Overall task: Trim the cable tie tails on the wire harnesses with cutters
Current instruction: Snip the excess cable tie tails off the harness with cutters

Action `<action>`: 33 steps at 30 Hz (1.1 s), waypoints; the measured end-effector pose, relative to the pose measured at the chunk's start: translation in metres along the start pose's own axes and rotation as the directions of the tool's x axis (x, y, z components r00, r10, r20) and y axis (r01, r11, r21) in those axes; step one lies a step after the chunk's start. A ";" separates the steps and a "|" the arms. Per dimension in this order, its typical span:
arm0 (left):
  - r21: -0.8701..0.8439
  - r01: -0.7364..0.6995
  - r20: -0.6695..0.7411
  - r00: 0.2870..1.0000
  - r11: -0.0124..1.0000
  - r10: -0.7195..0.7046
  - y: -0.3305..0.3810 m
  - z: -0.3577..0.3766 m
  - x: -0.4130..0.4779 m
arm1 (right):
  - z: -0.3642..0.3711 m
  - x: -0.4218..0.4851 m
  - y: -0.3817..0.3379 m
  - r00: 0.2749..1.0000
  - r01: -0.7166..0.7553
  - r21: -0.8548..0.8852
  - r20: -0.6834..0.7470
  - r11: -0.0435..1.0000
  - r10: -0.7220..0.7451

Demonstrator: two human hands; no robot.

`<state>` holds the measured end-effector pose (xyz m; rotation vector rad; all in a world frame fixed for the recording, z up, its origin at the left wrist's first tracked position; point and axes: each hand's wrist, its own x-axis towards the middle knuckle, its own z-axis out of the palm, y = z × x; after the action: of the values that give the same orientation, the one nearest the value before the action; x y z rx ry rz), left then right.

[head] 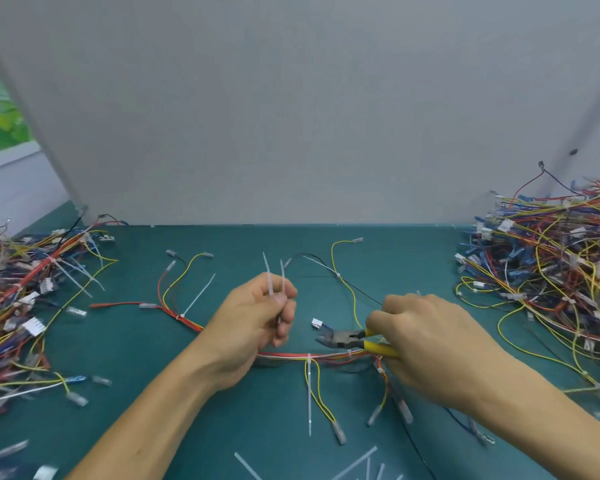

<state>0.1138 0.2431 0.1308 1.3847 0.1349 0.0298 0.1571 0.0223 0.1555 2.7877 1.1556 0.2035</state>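
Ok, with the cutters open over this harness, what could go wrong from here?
The cutters, open in the right hand, sit beside the white connector and its blue wires; closing there could nick a wire. The left hand pinches two cut tails, so the harness lies unsteadied for the next uncut tail.

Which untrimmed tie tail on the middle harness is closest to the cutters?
The white tail running toward the camera, just below the cutters in the right hand. The other tail angles away, beyond the left hand holding two loose strips.
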 end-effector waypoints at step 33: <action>0.693 -0.677 0.615 0.734 0.248 0.289 -0.029 -0.019 -0.007 | 0.030 0.010 -0.005 0.991 -0.074 0.359 0.135 0.930 0.027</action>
<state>0.1027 0.2561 0.0999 2.4802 -0.7777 0.2751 0.1653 0.0314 0.1255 3.0922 1.1972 -0.2064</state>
